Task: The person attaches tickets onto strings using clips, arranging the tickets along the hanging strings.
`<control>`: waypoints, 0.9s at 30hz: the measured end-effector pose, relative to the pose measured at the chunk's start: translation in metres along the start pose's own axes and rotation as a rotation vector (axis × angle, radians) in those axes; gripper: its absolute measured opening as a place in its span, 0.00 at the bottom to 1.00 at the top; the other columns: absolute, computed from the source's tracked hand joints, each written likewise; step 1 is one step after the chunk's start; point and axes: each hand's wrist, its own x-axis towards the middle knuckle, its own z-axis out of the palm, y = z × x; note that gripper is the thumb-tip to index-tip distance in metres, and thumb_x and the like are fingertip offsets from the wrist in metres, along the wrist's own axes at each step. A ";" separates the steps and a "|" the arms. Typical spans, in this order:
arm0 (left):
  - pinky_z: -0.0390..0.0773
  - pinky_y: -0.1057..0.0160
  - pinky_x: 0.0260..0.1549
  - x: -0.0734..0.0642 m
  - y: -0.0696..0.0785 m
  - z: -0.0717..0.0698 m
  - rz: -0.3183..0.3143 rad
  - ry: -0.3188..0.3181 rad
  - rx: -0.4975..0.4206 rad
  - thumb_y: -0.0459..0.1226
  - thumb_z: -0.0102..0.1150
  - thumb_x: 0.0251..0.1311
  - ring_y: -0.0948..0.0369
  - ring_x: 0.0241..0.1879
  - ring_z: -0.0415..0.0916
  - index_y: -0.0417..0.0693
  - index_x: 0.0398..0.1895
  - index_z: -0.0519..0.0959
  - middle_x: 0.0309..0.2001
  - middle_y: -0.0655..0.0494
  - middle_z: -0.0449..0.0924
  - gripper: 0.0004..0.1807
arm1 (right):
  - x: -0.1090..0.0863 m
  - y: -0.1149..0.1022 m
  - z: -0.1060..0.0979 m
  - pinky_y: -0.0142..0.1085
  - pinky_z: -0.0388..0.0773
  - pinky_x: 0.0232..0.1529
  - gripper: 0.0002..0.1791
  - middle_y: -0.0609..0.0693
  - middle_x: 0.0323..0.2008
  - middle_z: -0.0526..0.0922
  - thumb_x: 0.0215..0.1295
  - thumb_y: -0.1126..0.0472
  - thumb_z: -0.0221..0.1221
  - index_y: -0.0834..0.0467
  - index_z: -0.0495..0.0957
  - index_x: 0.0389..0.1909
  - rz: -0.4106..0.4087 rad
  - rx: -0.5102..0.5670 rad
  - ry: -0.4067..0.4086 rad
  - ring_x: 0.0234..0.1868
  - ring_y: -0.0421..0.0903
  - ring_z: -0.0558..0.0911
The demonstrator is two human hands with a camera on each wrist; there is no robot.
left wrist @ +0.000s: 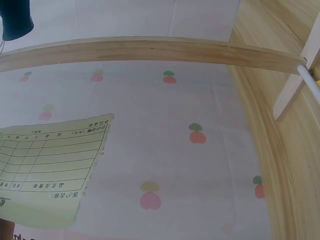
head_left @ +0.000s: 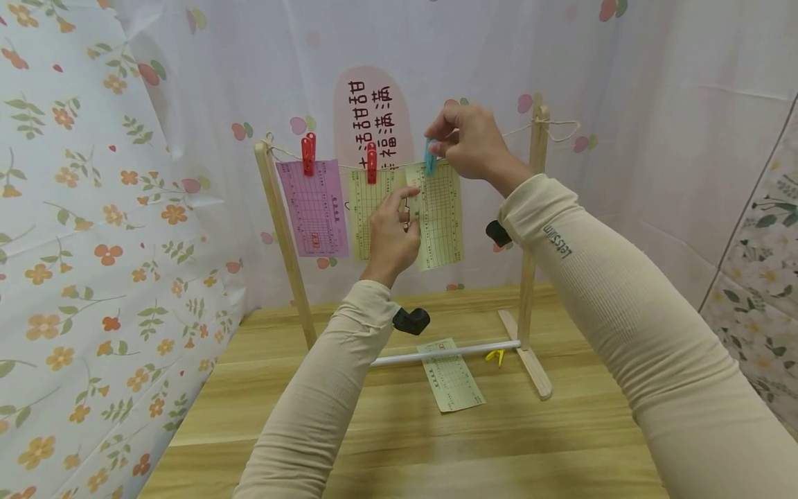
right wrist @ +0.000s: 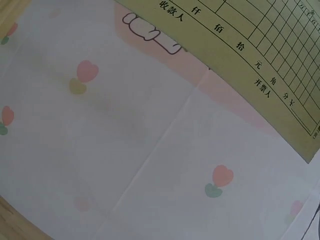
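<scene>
In the head view my right hand [head_left: 474, 142] pinches a light blue clothespin [head_left: 430, 158] at the top of a pale green printed slip [head_left: 441, 222] on a string. My left hand [head_left: 395, 232] is at that slip's left edge; its index fingertip touches the edge, with a gap between finger and thumb. Beside it hang another green slip [head_left: 361, 215], partly covered by my left hand, and a purple slip [head_left: 314, 215], under red clothespins [head_left: 371, 163]. A printed slip fills the upper right of the right wrist view; neither wrist view clearly shows fingers.
The string runs between two wooden posts [head_left: 526, 305], joined low by a white rod [head_left: 480, 348]. Below, another green slip [head_left: 451, 381] lies on the wooden table [head_left: 399, 450], partly under the rod. A yellow clothespin [head_left: 495, 357] lies near the right foot. Patterned curtain [head_left: 249, 55] surrounds the table.
</scene>
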 end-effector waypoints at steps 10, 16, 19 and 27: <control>0.80 0.63 0.37 -0.002 0.000 -0.001 -0.015 -0.008 0.021 0.19 0.56 0.52 0.52 0.38 0.80 0.40 0.57 0.75 0.55 0.47 0.76 0.26 | -0.002 0.000 0.001 0.39 0.77 0.54 0.17 0.58 0.49 0.80 0.65 0.69 0.60 0.66 0.76 0.54 0.042 -0.027 -0.129 0.53 0.51 0.80; 0.80 0.63 0.37 -0.003 0.000 -0.002 -0.041 -0.023 0.013 0.19 0.55 0.54 0.52 0.40 0.79 0.41 0.58 0.74 0.57 0.48 0.75 0.26 | -0.003 -0.001 -0.001 0.39 0.76 0.55 0.19 0.59 0.51 0.80 0.67 0.66 0.59 0.66 0.73 0.58 0.010 -0.058 -0.146 0.53 0.50 0.80; 0.80 0.64 0.38 -0.001 -0.001 -0.001 -0.040 -0.023 0.015 0.19 0.55 0.54 0.52 0.40 0.79 0.41 0.59 0.73 0.58 0.49 0.74 0.27 | -0.004 -0.002 -0.003 0.39 0.75 0.54 0.20 0.58 0.50 0.81 0.68 0.64 0.58 0.66 0.73 0.59 0.003 -0.066 -0.138 0.51 0.49 0.80; 0.79 0.63 0.39 0.000 -0.001 0.000 -0.037 -0.026 0.030 0.19 0.55 0.54 0.53 0.40 0.79 0.41 0.59 0.74 0.58 0.49 0.74 0.27 | -0.005 -0.001 -0.005 0.38 0.74 0.55 0.21 0.58 0.51 0.80 0.68 0.63 0.58 0.65 0.72 0.59 0.001 -0.033 -0.115 0.52 0.50 0.80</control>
